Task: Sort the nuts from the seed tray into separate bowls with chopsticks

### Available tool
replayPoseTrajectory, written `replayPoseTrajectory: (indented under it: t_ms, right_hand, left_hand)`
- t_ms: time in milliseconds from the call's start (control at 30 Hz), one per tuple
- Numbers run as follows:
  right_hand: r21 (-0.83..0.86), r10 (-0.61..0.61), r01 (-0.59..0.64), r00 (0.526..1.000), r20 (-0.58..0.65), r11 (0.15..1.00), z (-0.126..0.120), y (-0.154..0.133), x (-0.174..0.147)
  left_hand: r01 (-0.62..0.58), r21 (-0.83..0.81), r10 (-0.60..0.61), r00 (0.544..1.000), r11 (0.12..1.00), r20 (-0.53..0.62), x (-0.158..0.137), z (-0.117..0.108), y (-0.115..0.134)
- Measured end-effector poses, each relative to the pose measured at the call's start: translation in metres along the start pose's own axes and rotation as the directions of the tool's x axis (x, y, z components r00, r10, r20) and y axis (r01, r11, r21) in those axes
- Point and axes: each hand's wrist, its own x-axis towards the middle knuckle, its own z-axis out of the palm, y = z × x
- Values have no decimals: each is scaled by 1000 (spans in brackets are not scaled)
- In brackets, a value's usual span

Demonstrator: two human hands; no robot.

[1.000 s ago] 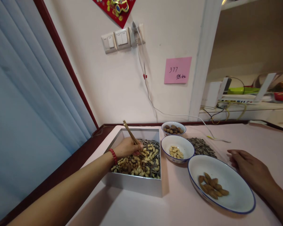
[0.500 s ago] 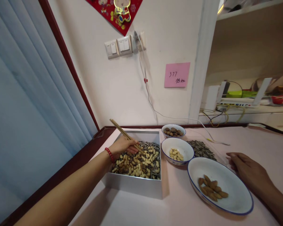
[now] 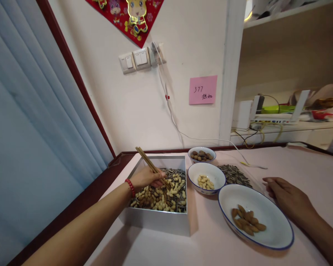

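Observation:
My left hand (image 3: 147, 178), with a red bead bracelet at the wrist, grips a pair of wooden chopsticks (image 3: 145, 158). The tips point down among the peanuts (image 3: 162, 203) inside a white-grey box (image 3: 158, 221). Whether they pinch a peanut cannot be made out. Sunflower seeds lie under and between the peanuts. My right hand (image 3: 290, 197) rests on the table, holding nothing, its fingers loosely extended beside a large blue-rimmed dish (image 3: 274, 221) with several almonds (image 3: 246, 221).
A white bowl (image 3: 219, 176) with several peanuts stands right of the box. Behind it is a smaller bowl (image 3: 201, 150) of round brown nuts. Loose sunflower seeds (image 3: 234, 174) lie piled on the pink tabletop (image 3: 296, 166). A white cable (image 3: 211, 139) trails onto the table.
My left hand and the chopsticks have shifted slightly, and the chopsticks stand a little steeper in the box. The whole view has moved a bit. My right hand stays resting on the table.

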Motion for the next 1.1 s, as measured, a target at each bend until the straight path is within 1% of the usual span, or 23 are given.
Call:
replayPoseTrajectory:
  t_ms: [233,400,567,700,800,867,967,1033,1100]
  right_hand:
    - [-8,-8,8,1000,-1,1000,2,2,2]
    - [-33,-15,15,1000,-11,999,0,1,1]
    - [-37,-9,9,1000,-11,999,0,-2,0]
    - [-36,-15,15,1000,-8,999,0,-3,1]
    - [-34,-19,19,1000,-2,999,0,0,1]
    - [-36,-21,21,1000,-2,999,0,1,2]
    - [-43,-27,27,1000,-5,999,0,2,2]
    - [-51,-28,27,1000,-7,998,0,2,2]
    - [-62,-21,21,1000,-6,998,-1,1,1]
  left_hand:
    - [-33,73,35,999,997,-29,-2,-4,1]
    - [-47,107,47,999,993,-1,-3,0,3]
    - [-65,114,65,998,991,4,-4,0,6]
    - [-108,139,105,994,984,28,-6,-1,6]
    - [-155,163,145,987,974,74,-8,-2,6]
    - [-202,206,180,976,957,122,-9,-2,7]
    - [-262,326,219,962,908,163,-10,-2,8]
    - [-269,389,218,961,881,171,-10,-1,7]
    - [-266,409,214,962,873,167,-10,-1,6]
